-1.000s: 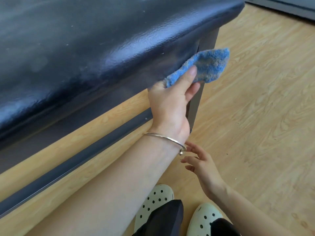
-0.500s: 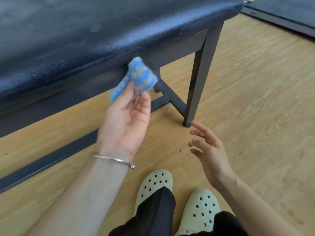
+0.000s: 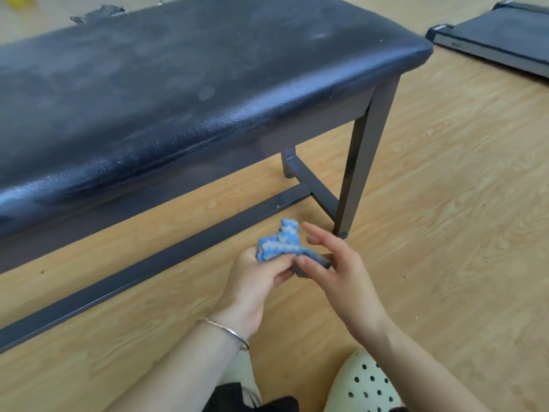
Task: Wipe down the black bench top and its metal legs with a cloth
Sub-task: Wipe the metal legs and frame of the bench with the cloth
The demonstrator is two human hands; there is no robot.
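Clamped in the left hand (image 3: 255,281), the blue cloth (image 3: 279,242) sat bunched in mid-air above the wooden floor (image 3: 445,233), just ahead of a cream clog (image 3: 365,385). The right hand (image 3: 335,272) pinched its darker end with the thumb and lower fingers, while its upper two fingers stayed straight. The cloth's long axis ran roughly left to right between the hands, and one free corner pointed up and away toward the bench.

Held so lightly on the right side, the cloth could probably slip during refolding, drop to the floor and pick up grit. Kept as a tight wad, it would likely touch only a narrow strip and leave streaks.

Beyond the hands lay the low rail (image 3: 148,263), then the near metal leg (image 3: 362,162), both apart from the cloth. Their far faces were hidden and looked easy to miss. Farther off, the black bench top (image 3: 178,84) ran lengthwise from the left edge to its rounded right end, showing pale smudges and specks.
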